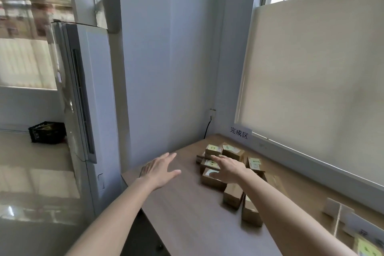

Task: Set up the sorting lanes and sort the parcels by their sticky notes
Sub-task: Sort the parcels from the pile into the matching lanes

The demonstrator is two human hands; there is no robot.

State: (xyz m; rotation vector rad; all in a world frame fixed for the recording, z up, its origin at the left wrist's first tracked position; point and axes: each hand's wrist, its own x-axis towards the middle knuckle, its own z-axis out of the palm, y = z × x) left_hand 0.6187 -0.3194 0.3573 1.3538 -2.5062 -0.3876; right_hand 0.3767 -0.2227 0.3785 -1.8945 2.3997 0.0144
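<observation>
Several small brown cardboard parcels (212, 178) lie clustered on the far end of a wooden table (187, 214), most with yellow sticky notes (254, 162) on top. My right hand (227, 167) reaches over the cluster with fingers extended, above or touching a parcel; contact is unclear. My left hand (160, 169) hovers flat and open over bare tabletop left of the parcels, holding nothing. Two more parcels (250, 211) lie nearer to me, partly under my right forearm.
A white paper sign with black characters (239, 133) hangs on the wall below the window. Cardboard divider pieces with string (337, 214) and a yellow note (364, 248) lie at the right. A tall white air conditioner (83, 100) stands left of the table; a black crate (47, 132) sits beyond.
</observation>
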